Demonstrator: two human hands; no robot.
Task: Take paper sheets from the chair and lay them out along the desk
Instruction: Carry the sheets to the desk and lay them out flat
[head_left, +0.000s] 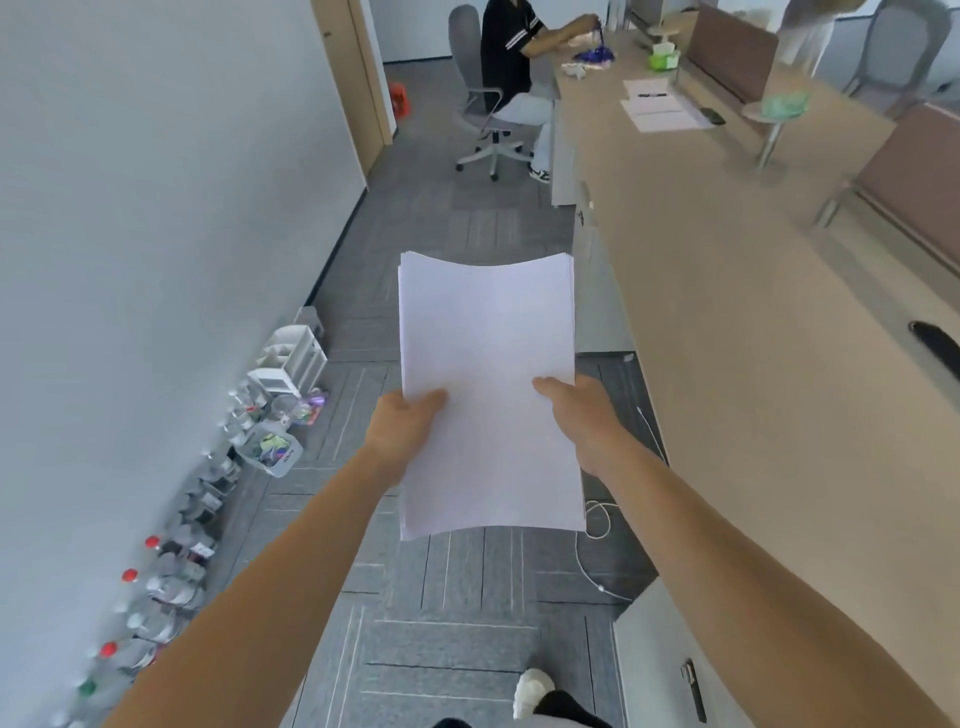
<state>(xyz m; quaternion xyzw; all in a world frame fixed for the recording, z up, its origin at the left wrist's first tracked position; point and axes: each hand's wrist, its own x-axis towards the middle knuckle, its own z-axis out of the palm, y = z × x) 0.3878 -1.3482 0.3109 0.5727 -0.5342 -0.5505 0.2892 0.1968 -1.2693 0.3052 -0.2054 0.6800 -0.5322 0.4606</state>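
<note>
The left hand (408, 428) and right hand (579, 415) pinch the sheets (488, 353) at the side edges, thumbs on top, fingers hidden beneath. The stack hangs over the floor (457, 623), beside the worktop (727, 312). Carry it level, then peel off single sheets with one hand

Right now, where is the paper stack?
Centre of the head view: left hand and right hand hold the paper stack over the floor, desk to its right.
</note>
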